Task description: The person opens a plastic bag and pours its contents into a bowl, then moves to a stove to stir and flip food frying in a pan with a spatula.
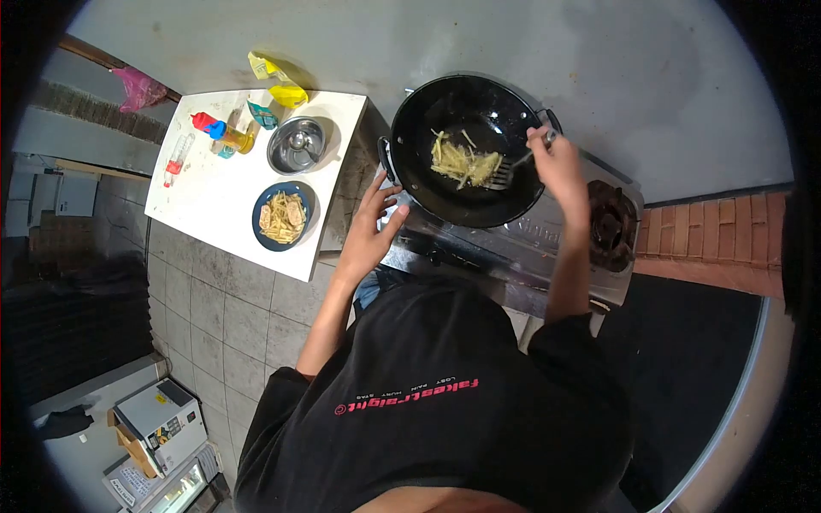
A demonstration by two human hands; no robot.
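Two hands share the work at the black wok (470, 150): the left hand (374, 224) presses open-fingered against its near rim, seemingly to steady it on the steel stove (513, 248), while the right hand (556, 158) is closed around a fork (511, 167) whose tines reach the pale potato strips (462, 161) at the pan's middle. Left of the stove, a white surface (214, 205) carries a blue plate of fried strips (283, 215) close to its near edge and a steel bowl (297, 145); bare room lies beside them.
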